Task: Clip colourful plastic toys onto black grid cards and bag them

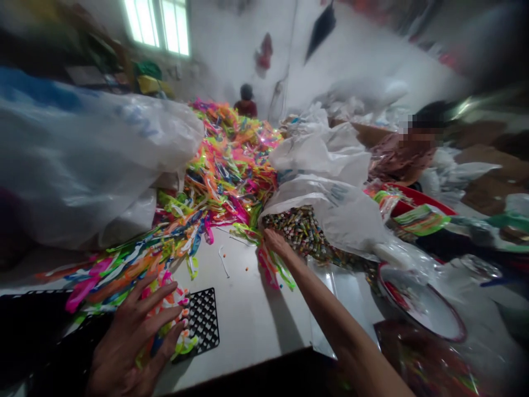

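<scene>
I saw a great heap of bright plastic strips (223, 165) spread across the white table (248, 314), with big clear bags (82, 160) on its left. A white sack (330, 204) spilled small coloured pieces. My right hand (276, 242) reached into the heap's near edge, closed on a bunch of strips (273, 270). My left hand (132, 342) lay fingers spread, pressing strips onto a black grid tray (204, 322).

White table (243, 309) under colourful strips (223, 171)
</scene>
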The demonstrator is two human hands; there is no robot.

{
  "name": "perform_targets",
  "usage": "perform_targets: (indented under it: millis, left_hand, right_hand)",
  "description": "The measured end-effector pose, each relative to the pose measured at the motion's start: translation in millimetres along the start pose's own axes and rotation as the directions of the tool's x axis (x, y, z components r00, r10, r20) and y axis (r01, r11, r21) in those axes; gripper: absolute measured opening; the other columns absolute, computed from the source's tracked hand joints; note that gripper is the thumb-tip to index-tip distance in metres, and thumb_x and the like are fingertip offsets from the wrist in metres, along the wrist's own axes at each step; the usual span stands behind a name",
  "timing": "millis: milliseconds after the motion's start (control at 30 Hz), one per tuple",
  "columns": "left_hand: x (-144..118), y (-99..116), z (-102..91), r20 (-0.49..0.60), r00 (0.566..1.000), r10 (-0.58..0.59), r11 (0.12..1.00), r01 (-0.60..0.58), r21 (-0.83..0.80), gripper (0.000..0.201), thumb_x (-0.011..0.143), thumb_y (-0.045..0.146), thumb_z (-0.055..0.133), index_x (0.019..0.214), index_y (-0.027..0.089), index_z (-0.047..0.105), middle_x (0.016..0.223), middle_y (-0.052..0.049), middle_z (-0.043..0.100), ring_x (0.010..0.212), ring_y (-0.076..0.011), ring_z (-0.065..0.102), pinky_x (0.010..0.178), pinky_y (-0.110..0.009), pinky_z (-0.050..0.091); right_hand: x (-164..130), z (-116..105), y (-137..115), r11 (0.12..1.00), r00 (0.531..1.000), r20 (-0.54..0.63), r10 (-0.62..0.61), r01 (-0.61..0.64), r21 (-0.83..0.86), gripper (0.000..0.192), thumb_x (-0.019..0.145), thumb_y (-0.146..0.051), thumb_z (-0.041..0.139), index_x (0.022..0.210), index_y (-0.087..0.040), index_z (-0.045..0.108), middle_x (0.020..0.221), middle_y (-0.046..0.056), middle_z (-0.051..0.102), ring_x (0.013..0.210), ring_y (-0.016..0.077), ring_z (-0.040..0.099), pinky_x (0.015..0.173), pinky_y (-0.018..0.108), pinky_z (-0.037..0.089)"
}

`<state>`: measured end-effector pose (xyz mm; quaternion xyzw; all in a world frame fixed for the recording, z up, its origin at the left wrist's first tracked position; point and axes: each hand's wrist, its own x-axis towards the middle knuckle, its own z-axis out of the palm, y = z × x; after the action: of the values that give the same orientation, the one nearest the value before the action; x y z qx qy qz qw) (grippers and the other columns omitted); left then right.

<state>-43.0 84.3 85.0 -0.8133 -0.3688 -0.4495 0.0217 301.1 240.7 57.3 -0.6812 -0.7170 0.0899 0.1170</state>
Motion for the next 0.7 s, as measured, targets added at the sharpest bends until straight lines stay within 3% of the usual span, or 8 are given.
perform_targets:
  millis: [133,267,367,467,600,700]
  left_hand:
    - [1,0,0.0,-0.003,1.000,0.020,1.000,-0.020,0.004,0.029,0.076,0.015,0.064,0.104,0.025,0.062,0.125,-0.004,0.058,0.131,-0.0282,0.039,0.106,-0.044,0.039]
    - [4,9,-1.5,-0.029,0.999,-0.035,0.999,0.033,-0.042,0.028,0.076,0.011,0.063,0.102,0.023,0.062,0.120,-0.005,0.060,0.127,-0.0280,0.045,0.105,-0.045,0.040]
    - [9,19,-1.5,-0.052,0.996,-0.077,0.995,0.074,-0.060,0.027,0.076,0.009,0.063,0.100,0.022,0.062,0.117,-0.006,0.061,0.124,-0.0287,0.048,0.104,-0.049,0.040]
    - [13,25,-2.2,-0.042,0.993,-0.112,0.992,0.108,-0.072,0.028,0.076,0.008,0.064,0.100,0.022,0.062,0.117,-0.006,0.061,0.124,-0.0297,0.048,0.104,-0.053,0.039]
    - [13,26,-4.4,-0.028,0.990,-0.137,0.989,0.135,-0.060,0.027,0.077,0.009,0.063,0.099,0.024,0.061,0.117,-0.004,0.061,0.124,-0.0285,0.047,0.104,-0.055,0.039]
    - [11,26,-5.3,-0.020,0.990,-0.140,0.988,0.139,-0.062,0.028,0.076,0.008,0.064,0.099,0.024,0.061,0.117,-0.003,0.062,0.124,-0.0282,0.047,0.105,-0.055,0.039]
  right_hand:
    - [0,4,5,0.997,0.998,0.043,0.037,-0.033,-0.071,0.023,0.077,-0.001,0.043,0.078,-0.012,0.063,0.086,0.011,0.064,0.083,0.0200,0.056,0.074,0.028,0.039]
    - [-16,3,-16,0.999,0.998,0.063,0.027,-0.024,-0.045,0.014,0.074,-0.009,0.049,0.077,-0.013,0.062,0.082,0.009,0.063,0.081,0.0197,0.057,0.066,0.026,0.038]
    - [-43,10,-41,0.965,0.987,0.149,-0.063,0.022,0.261,0.011,0.072,-0.014,0.052,0.080,-0.015,0.059,0.074,0.001,0.060,0.065,0.0132,0.055,0.054,0.021,0.035]
    - [-79,28,-68,0.802,0.964,0.230,-0.132,-0.032,0.596,0.007,0.068,-0.015,0.057,0.075,-0.016,0.054,0.063,-0.005,0.052,0.052,0.0087,0.047,0.048,0.018,0.031]
    - [-118,49,-96,0.665,0.924,0.286,-0.254,-0.048,0.745,0.014,0.076,-0.025,0.058,0.068,-0.017,0.049,0.058,-0.006,0.043,0.052,0.0081,0.044,0.049,0.018,0.030]
    - [-130,55,-108,0.658,0.930,0.193,-0.312,0.064,0.751,0.018,0.075,-0.022,0.061,0.062,-0.016,0.049,0.065,-0.004,0.045,0.062,0.0092,0.046,0.056,0.019,0.032]
